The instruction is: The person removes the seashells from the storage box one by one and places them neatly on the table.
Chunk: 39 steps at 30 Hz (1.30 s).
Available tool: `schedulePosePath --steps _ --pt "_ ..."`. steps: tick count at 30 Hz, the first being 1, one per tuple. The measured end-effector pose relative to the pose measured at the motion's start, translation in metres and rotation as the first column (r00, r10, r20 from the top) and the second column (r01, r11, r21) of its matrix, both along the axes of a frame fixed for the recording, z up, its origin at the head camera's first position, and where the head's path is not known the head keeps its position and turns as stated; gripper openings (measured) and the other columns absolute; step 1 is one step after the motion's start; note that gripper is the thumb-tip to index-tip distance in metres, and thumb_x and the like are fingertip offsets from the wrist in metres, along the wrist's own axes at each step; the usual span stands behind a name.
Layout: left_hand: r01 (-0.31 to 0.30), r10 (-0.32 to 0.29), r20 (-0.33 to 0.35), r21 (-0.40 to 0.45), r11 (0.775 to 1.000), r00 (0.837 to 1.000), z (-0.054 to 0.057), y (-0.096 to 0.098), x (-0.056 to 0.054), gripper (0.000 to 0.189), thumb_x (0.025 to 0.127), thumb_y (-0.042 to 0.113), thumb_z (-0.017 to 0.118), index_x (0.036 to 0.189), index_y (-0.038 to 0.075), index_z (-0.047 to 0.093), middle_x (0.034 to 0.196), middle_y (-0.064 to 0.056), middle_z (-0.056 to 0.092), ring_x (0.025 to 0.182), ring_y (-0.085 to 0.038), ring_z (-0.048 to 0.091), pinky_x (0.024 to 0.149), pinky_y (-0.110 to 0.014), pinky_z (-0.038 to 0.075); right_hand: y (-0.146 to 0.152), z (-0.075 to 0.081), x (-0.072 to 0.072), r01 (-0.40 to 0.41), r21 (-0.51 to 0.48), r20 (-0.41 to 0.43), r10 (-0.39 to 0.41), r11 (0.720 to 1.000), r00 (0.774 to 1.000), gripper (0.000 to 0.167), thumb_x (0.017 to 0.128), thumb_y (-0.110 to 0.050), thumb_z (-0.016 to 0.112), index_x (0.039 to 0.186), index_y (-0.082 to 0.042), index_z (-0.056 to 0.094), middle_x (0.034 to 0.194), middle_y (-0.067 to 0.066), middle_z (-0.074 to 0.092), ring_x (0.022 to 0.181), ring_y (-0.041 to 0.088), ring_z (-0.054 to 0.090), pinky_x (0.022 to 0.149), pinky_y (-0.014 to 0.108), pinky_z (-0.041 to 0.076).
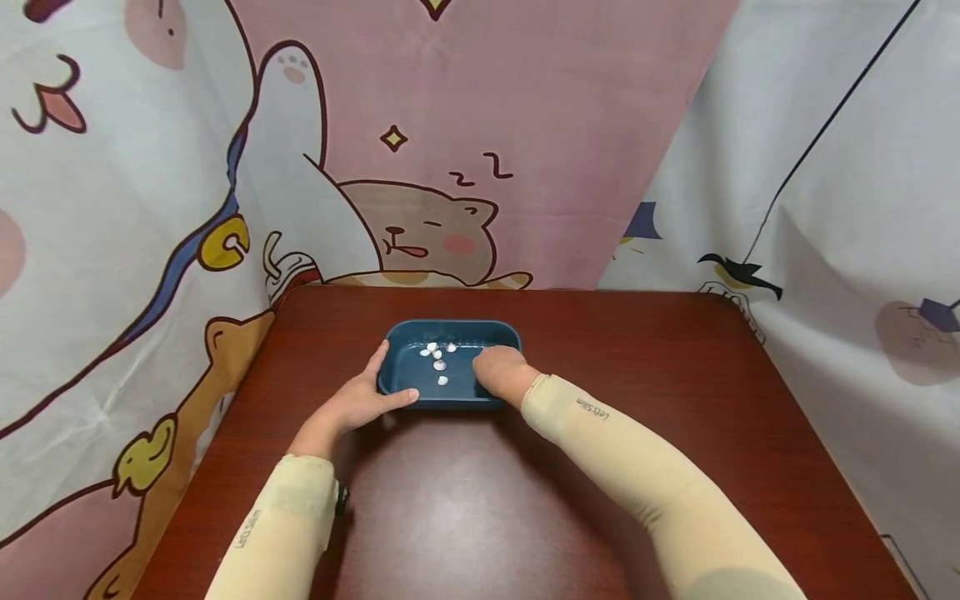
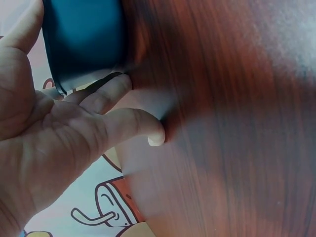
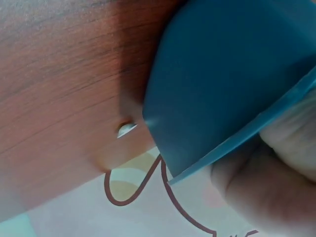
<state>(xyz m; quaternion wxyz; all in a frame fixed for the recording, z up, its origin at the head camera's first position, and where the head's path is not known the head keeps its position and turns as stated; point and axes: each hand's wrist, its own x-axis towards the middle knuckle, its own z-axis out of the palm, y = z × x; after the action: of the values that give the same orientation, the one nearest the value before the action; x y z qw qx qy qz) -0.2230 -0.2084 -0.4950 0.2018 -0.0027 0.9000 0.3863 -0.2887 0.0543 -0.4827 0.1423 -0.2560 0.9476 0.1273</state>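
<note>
A blue rectangular tray (image 1: 450, 403) rests on the table with several small white pebble- or shell-like pieces (image 1: 439, 365) scattered on its floor. At its front left corner is my left hand (image 1: 360, 398), thumb along the front rim and fingers spread against the left side. In the left wrist view, the fingers (image 2: 116, 91) reach low beside the tray wall, fairly straight. My right hand (image 1: 501, 371) dips into the tray's right end with fingers curled. The tray wall (image 3: 217, 84) hides its fingertips in the right wrist view, so I cannot tell what they hold.
One small white piece (image 3: 127, 130) lies on the table outside the tray in the right wrist view. The reddish-brown wooden table (image 1: 637, 350) ends at a cartoon-printed cloth (image 1: 562, 150) behind and at the sides.
</note>
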Motion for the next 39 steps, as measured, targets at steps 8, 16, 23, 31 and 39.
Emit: schedulePosePath --steps 8,16,23,31,39 --pt "-0.014 0.013 0.02 0.006 1.0 1.0 -0.003 0.003 -0.001 0.125 0.089 0.07 0.074 0.172 0.031 -0.011 0.172 -0.028 0.028 0.146 -0.046 0.043 0.123 -0.069 0.035 0.012 0.0 0.001 -0.078 -0.126 0.01 0.08 0.989 0.997 0.02 0.108 -0.007 0.06 0.11 -0.011 0.079 0.108 0.007 0.08 0.092 0.02 0.073 0.09 0.036 0.062" --pt "-0.014 0.014 0.032 -0.004 1.0 0.999 -0.004 0.006 -0.001 0.121 0.093 0.063 0.074 0.172 0.031 -0.012 0.174 -0.027 0.024 0.149 -0.048 0.041 0.123 -0.069 0.035 0.052 0.002 -0.006 -0.129 -0.589 -0.074 0.106 0.797 0.992 0.014 0.101 -0.008 0.073 0.112 -0.01 0.081 0.107 0.003 0.08 0.1 0.018 0.074 0.091 0.036 0.062" --pt "-0.006 0.006 0.029 0.002 1.0 1.0 -0.003 0.008 -0.003 0.121 0.093 0.065 0.074 0.172 0.032 -0.012 0.175 -0.027 0.021 0.151 -0.05 0.039 0.122 -0.069 0.035 0.109 0.018 -0.013 0.0 -0.865 -0.129 -0.224 0.502 0.966 0.012 0.097 -0.018 0.08 0.107 -0.01 0.081 0.103 0.007 0.082 0.092 0.024 0.076 0.083 0.044 0.062" --pt "-0.011 0.012 0.041 -0.012 1.0 0.999 -0.003 0.003 -0.003 0.123 0.092 0.066 0.074 0.171 0.034 -0.013 0.176 -0.026 0.02 0.151 -0.05 0.038 0.122 -0.07 0.035 0.161 -0.011 -0.026 0.25 -0.789 0.063 -0.331 0.561 0.941 0.015 0.101 -0.017 0.076 0.11 -0.006 0.08 0.108 0.012 0.081 0.097 0.028 0.074 0.088 0.048 0.059" --pt "-0.009 0.009 0.035 0.002 1.0 0.999 -0.002 0.003 -0.003 0.122 0.092 0.066 0.074 0.172 0.033 -0.013 0.177 -0.025 0.017 0.154 -0.051 0.034 0.123 -0.071 0.034 0.161 -0.043 -0.031 0.319 -0.717 0.161 -0.297 0.62 0.941 0.011 0.1 -0.019 0.078 0.1 -0.009 0.081 0.1 0.008 0.081 0.093 0.024 0.071 0.089 0.045 0.058"
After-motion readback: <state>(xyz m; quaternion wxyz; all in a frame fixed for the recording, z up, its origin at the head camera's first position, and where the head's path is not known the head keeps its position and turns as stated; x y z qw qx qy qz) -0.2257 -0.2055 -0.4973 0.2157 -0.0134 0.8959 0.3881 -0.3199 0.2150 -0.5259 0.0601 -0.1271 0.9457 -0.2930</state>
